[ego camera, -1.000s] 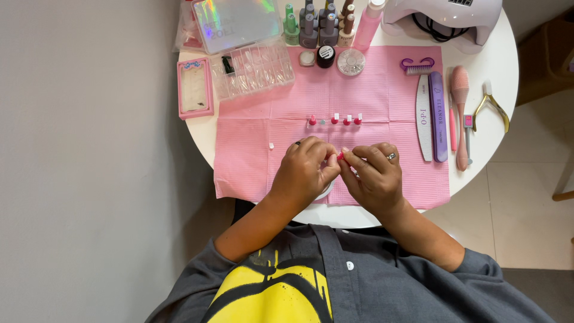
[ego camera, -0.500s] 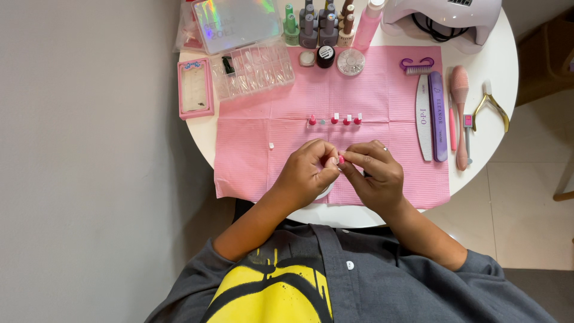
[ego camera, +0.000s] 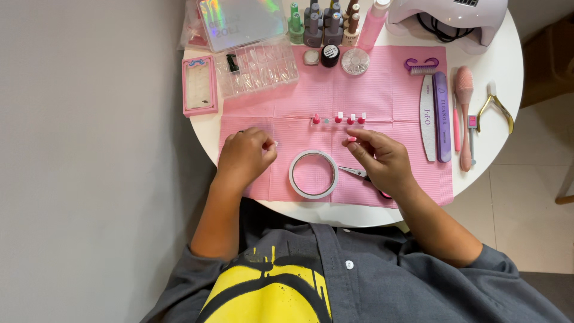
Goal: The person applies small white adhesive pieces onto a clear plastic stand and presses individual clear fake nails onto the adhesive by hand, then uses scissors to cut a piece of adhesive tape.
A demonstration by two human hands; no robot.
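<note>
My right hand (ego camera: 382, 160) pinches a small pink nail tip (ego camera: 351, 139) between thumb and forefinger, just below a row of pink nail tips on little stands (ego camera: 338, 118). My left hand (ego camera: 244, 154) rests on the pink mat (ego camera: 388, 90) with its fingers curled; a small clear piece (ego camera: 274, 143) sits at its fingertips. A white tape roll (ego camera: 313, 174) lies flat between the two hands. Small scissors (ego camera: 357, 173) lie partly under my right hand.
The round white table (ego camera: 508, 72) carries a clear box of nail tips (ego camera: 257, 67), a pink case (ego camera: 199, 85), polish bottles (ego camera: 323, 21), small jars (ego camera: 341, 58), a curing lamp (ego camera: 448, 18), nail files (ego camera: 435, 116), a pink brush (ego camera: 464, 113) and nippers (ego camera: 495, 106). Grey floor lies left.
Both hands were joined over the tape roll; they have parted. The left went left, the right went right with the pink tip, and the roll and scissors now show.
</note>
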